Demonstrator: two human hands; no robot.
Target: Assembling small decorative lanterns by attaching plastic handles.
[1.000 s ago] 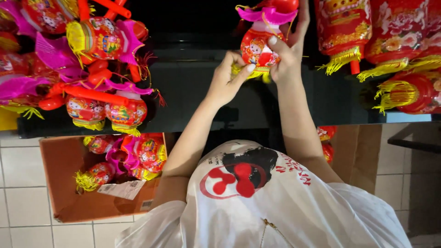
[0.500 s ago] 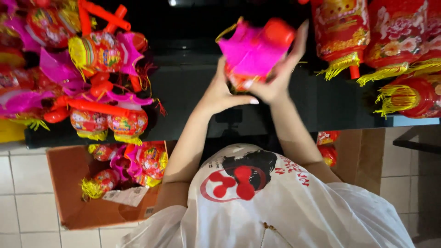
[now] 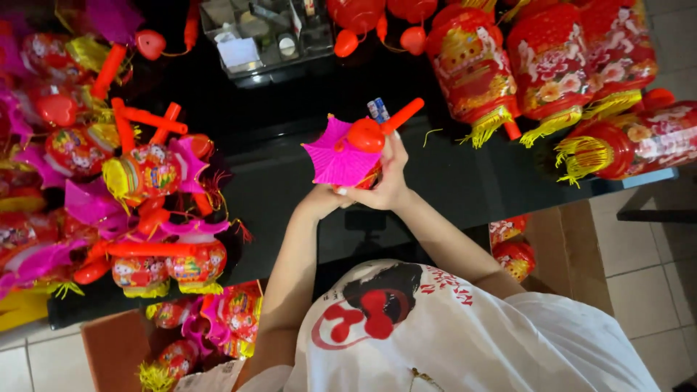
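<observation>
Both my hands hold one small toy lantern (image 3: 340, 161) above the black table (image 3: 465, 190). It has a pink pleated paper top, a red heart piece and a red stick handle (image 3: 404, 114) pointing up and to the right. My left hand (image 3: 324, 200) grips its lower left side, under the pink top. My right hand (image 3: 396, 181) wraps the body from the right, with fingers up beside a small blue and white cylinder (image 3: 377, 109). Most of the lantern's printed body is hidden behind the pink top and my fingers.
A heap of similar small lanterns (image 3: 145, 174) with red sticks covers the table's left side. Larger red lanterns with yellow tassels (image 3: 552, 58) line the right. A clear plastic organiser (image 3: 261, 33) stands at the far edge. A cardboard box (image 3: 109, 348) of lanterns sits on the tiled floor.
The lantern has been turned in my hands: its pink top now faces left and the red handle sticks out to the upper right. My hands sit lower and closer to me.
</observation>
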